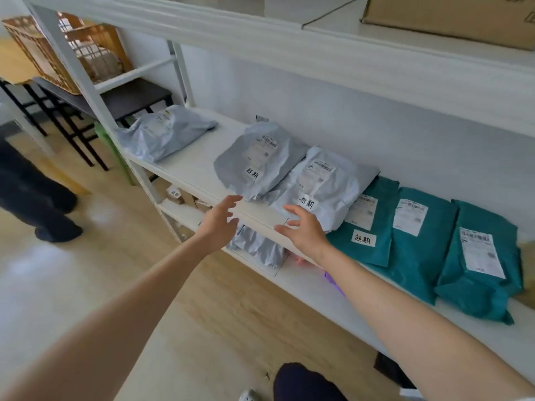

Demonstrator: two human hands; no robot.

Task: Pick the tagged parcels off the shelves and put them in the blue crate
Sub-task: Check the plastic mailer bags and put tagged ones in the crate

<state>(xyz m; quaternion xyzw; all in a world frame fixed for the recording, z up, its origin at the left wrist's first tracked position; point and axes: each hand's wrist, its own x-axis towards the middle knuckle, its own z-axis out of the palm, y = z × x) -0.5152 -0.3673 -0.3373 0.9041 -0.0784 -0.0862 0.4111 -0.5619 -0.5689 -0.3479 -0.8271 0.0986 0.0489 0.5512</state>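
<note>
Several soft parcels lie on a white shelf [199, 166]. A grey parcel [257, 160] carries a handwritten tag and overlaps a paler grey tagged parcel [321, 186]. To the right lies a teal tagged parcel [367, 227], then two teal parcels [417, 227] [480, 261] with shipping labels only. At the left end sits an untagged grey parcel [165, 131]. My left hand [220, 221] hovers with spread fingers just in front of the grey tagged parcel. My right hand [304, 230], fingers spread, reaches the pale grey parcel's front edge. Neither holds anything. No blue crate is in view.
A lower shelf holds another grey parcel [257, 247] and small tagged boxes [176, 195]. A cardboard box [451, 18] sits on the top shelf. A wicker crate [37, 50] rests on dark tables at the left. A person's dark trouser legs [34, 198] stand on the wooden floor.
</note>
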